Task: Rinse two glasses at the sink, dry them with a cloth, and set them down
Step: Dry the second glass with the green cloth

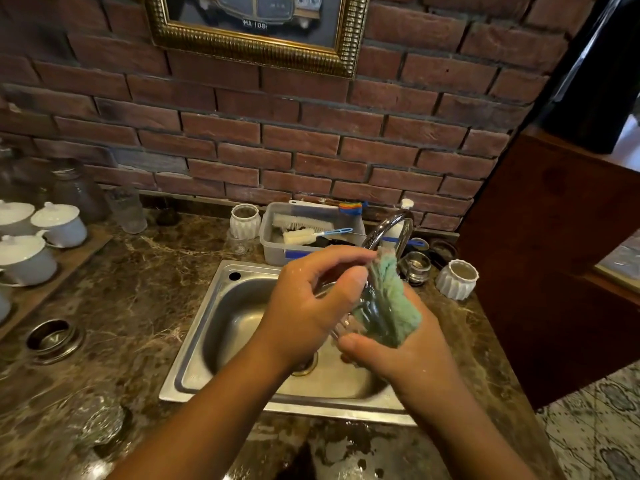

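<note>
Over the steel sink [207, 341] I hold a clear glass [360, 318], tilted. My right hand [412, 358] grips it from below, thumb across its base. A green cloth [393, 296] is stuffed into the glass and sticks out at the top. My left hand [304, 306] pinches the cloth's upper end between thumb and fingers, just under the faucet spout. Another clear glass [98, 419] stands on the wet marble counter at the near left, blurred.
The curved chrome faucet [398, 223] rises behind my hands. A plastic tub [273, 244] of brushes sits behind the sink, with white ribbed cups [457, 280] beside it. White lidded cups [60, 223] on a wooden tray stand left. A wooden cabinet [554, 254] bounds the right.
</note>
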### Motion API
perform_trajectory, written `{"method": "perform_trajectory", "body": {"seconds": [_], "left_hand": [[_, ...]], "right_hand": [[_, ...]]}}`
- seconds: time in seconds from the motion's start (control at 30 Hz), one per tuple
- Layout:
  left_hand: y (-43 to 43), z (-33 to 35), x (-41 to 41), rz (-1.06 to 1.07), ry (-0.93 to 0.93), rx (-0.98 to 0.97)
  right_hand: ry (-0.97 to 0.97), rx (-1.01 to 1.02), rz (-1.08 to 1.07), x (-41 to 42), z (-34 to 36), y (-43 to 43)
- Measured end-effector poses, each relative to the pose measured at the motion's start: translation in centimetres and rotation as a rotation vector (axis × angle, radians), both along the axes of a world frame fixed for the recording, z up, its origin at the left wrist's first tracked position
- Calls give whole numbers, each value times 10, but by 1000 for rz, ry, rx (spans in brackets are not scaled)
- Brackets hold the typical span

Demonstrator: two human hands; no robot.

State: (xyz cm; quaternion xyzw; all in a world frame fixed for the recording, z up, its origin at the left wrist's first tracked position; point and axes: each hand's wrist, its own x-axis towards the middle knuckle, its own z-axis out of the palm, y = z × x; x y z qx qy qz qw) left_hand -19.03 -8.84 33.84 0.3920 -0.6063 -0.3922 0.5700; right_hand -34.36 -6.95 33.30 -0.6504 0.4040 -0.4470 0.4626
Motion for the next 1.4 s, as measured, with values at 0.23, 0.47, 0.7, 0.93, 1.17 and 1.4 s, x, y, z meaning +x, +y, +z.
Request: {"method": "perform_trajectory", "body": {"seconds": [0.23,0.47,0.7,0.93,1.17,1.4], "left_hand": [[1,5,-10,176,0,-37],[8,12,-1,16,150,-161],[3,3,-1,-6,95,-89],[22,-13,-32,99,410,467],[29,-5,-48,14,796,605],[23,-25,-58,189,860,375]], "right_hand": [[161,-221,-158,6,-2,2],[-648,530,289,3,2,13],[-672,539,202,0,-5,14],[-162,-21,-284,-4,-11,-3],[118,-190,-260,7,-25,2],[-639,432,-114,13,-23,2]]}}
